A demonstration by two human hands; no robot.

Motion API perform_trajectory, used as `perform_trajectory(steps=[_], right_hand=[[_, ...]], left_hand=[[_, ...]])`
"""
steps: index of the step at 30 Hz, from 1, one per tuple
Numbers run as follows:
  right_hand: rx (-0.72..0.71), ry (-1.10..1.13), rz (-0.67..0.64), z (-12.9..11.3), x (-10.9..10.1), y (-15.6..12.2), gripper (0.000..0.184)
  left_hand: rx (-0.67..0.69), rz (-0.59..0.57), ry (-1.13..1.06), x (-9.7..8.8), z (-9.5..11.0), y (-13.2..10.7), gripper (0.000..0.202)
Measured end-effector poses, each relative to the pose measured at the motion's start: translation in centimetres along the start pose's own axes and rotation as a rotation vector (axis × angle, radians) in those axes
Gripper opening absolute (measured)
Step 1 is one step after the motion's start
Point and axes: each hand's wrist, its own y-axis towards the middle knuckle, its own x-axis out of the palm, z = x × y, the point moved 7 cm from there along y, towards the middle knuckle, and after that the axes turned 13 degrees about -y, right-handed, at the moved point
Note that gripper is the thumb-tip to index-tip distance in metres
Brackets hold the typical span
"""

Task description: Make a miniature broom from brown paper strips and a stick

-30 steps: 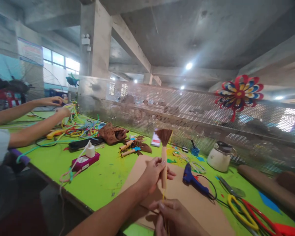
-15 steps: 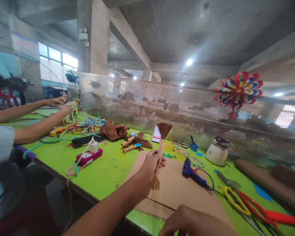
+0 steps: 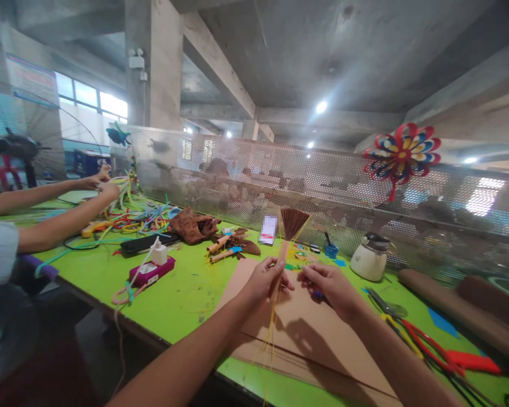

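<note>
My left hand (image 3: 266,279) is closed around the tan stem of a small brown paper brush (image 3: 292,223), which stands upright with its fringed head fanned out at the top. Thin yellow strands (image 3: 270,339) hang from below my left fist. Just to the right, my right hand (image 3: 327,284) has its fingers curled in a pinch; what it pinches is too small to make out. Both hands hover over a brown cardboard sheet (image 3: 305,339) lying on the green table (image 3: 182,294).
A blue glue gun (image 3: 318,294) is mostly hidden behind my right hand. A white pot (image 3: 369,260), scissors (image 3: 411,330) and brown paper rolls (image 3: 458,305) lie at the right. Another person's arms (image 3: 55,215) work over coloured strips (image 3: 136,217) at the left. A perforated metal screen (image 3: 322,192) carries a paper flower (image 3: 401,152).
My right hand rose from the near edge of the table up to beside my left hand. The brush tilted slightly to the right, and the yellow strands now hang free.
</note>
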Motion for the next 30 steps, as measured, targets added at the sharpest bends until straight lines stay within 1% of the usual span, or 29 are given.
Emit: perform_trajectory(steps=[3,7,10,14,20,23,26,28,30], right_hand=[[-0.034,0.06,0.012,-0.1,0.5,1.7,0.037],[-0.056,0.104,-0.037,-0.6,1.6,3.0,0.04],[-0.059,0.136,-0.055,-0.9,2.4,3.2,0.038],[-0.074,0.204,-0.071,-0.7,3.5,2.9,0.035],[-0.022,0.279,-0.043,0.9,4.1,2.9,0.037],[0.024,0.274,-0.027,2.0,4.0,3.2,0.04],[0.078,0.253,-0.051,3.0,4.3,2.7,0.041],[0.119,0.242,-0.097,3.5,5.1,1.7,0.041],[0.152,0.247,-0.164,3.8,6.5,0.3,0.041]], left_hand=[[-0.041,-0.003,-0.013,-0.1,-0.6,0.3,0.041],[-0.039,-0.009,-0.014,0.1,-0.5,0.3,0.044],[-0.048,-0.005,0.03,0.4,-0.2,0.0,0.04],[-0.022,0.002,0.018,0.8,-0.2,-0.3,0.037],[-0.026,0.005,-0.006,0.5,-1.5,0.0,0.036],[-0.061,0.042,-0.044,-0.1,-2.2,0.5,0.033],[-0.15,0.105,-0.08,-0.9,-2.5,0.8,0.021],[-0.239,0.178,-0.108,-1.7,-2.4,0.5,0.016],[-0.296,0.255,-0.079,-2.7,-1.6,-0.3,0.017]])
